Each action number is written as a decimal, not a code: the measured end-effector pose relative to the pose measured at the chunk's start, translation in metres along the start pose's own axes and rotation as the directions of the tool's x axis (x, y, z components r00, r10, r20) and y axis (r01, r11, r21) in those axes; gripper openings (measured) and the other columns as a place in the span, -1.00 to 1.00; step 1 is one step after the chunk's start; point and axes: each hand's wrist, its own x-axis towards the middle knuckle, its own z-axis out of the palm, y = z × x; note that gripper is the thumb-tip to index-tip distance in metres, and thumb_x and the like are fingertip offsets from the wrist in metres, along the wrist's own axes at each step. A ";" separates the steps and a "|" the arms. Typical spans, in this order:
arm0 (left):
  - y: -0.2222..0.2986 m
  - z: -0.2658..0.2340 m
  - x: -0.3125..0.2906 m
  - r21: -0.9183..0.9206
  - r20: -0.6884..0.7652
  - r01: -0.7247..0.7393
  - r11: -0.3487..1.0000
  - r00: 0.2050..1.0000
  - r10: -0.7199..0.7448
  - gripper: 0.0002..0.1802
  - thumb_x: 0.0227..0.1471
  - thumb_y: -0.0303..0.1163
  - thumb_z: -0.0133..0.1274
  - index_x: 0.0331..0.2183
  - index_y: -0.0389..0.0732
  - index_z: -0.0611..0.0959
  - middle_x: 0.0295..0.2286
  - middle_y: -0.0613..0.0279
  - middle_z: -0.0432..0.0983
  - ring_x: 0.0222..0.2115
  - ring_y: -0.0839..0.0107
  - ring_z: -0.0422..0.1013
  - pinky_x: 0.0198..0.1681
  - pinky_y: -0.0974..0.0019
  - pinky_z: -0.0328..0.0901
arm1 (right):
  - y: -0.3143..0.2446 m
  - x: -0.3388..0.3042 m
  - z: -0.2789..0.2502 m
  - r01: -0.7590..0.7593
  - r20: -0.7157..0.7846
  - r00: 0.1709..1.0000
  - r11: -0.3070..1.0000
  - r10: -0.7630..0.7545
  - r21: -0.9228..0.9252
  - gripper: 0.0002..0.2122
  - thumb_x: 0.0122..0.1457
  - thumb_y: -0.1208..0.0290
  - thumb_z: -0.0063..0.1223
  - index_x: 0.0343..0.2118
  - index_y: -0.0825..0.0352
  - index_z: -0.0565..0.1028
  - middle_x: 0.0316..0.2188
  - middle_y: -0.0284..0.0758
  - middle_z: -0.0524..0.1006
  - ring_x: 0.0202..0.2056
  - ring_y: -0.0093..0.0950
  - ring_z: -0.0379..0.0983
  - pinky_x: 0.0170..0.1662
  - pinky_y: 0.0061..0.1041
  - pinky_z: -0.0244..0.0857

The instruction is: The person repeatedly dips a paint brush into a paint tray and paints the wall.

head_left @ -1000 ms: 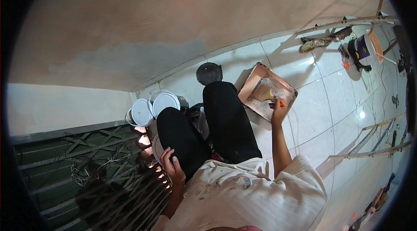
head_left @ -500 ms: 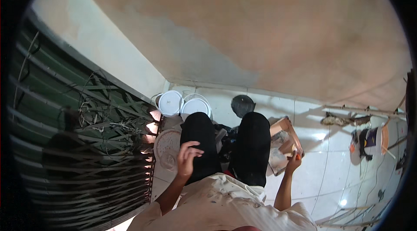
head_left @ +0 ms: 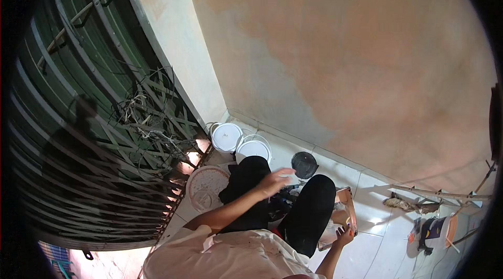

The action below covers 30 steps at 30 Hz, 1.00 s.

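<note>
My left hand [head_left: 275, 182] is held out over my left knee, fingers stretched and holding nothing. Its fingertips point toward a round black container [head_left: 304, 165] on the floor and appear apart from it. Low on the right, my right hand [head_left: 343, 236] is closed at the near right edge of a shallow orange-brown tray [head_left: 352, 206]. What it grips is mostly hidden; a small pale piece shows by the fingers. Whitish material coats the inside of the tray, and my right leg hides part of it.
Two white lidded buckets [head_left: 227, 137] stand by the wall corner. A round, splattered basin [head_left: 205, 187] lies beside my left leg. Along the left runs a folding metal gate [head_left: 99, 121] with tangled wire [head_left: 139, 114]. On the right are bamboo poles [head_left: 435, 193] and another bucket [head_left: 435, 232].
The view has turned and shifted. My left hand has gone from beside my left thigh to the right and forward, toward the black container. My right hand stays at the tray.
</note>
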 end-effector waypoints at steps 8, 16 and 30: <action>0.012 -0.086 -0.028 -0.258 -0.322 -0.009 0.966 0.944 -0.078 -0.65 0.11 -0.30 -0.03 -0.08 -0.24 0.54 -0.19 0.18 0.54 -0.15 0.40 0.46 -0.09 0.40 0.29 | 0.043 0.019 -0.021 0.067 0.151 0.986 0.996 -0.075 0.055 -0.88 0.18 0.37 0.01 -0.41 0.29 0.45 -0.59 -0.35 0.47 -0.63 -0.53 0.43 -0.61 -0.57 0.35; -0.071 -0.126 -0.088 -0.435 -0.643 -0.060 0.898 0.719 -0.263 -0.72 0.11 -0.22 -0.03 -0.18 -0.15 0.57 -0.26 0.25 0.57 -0.24 0.44 0.51 -0.27 0.44 0.31 | 0.053 -0.002 -0.022 0.107 0.118 0.989 0.976 -0.086 -0.190 -0.87 0.16 0.36 0.02 -0.46 0.28 0.49 -0.73 -0.48 0.39 -0.72 -0.61 0.34 -0.69 -0.64 0.25; -0.184 -0.118 -0.147 -0.654 -0.538 0.155 0.741 0.592 -0.599 -0.67 0.08 -0.13 -0.03 -0.18 -0.10 0.53 -0.34 0.26 0.53 -0.41 0.42 0.49 -0.42 0.36 0.28 | -0.002 0.026 -0.060 0.204 0.037 0.978 0.979 -0.204 -0.007 -0.80 0.19 0.29 0.02 -0.44 0.33 0.45 -0.69 -0.29 0.48 -0.71 -0.56 0.37 -0.67 -0.62 0.22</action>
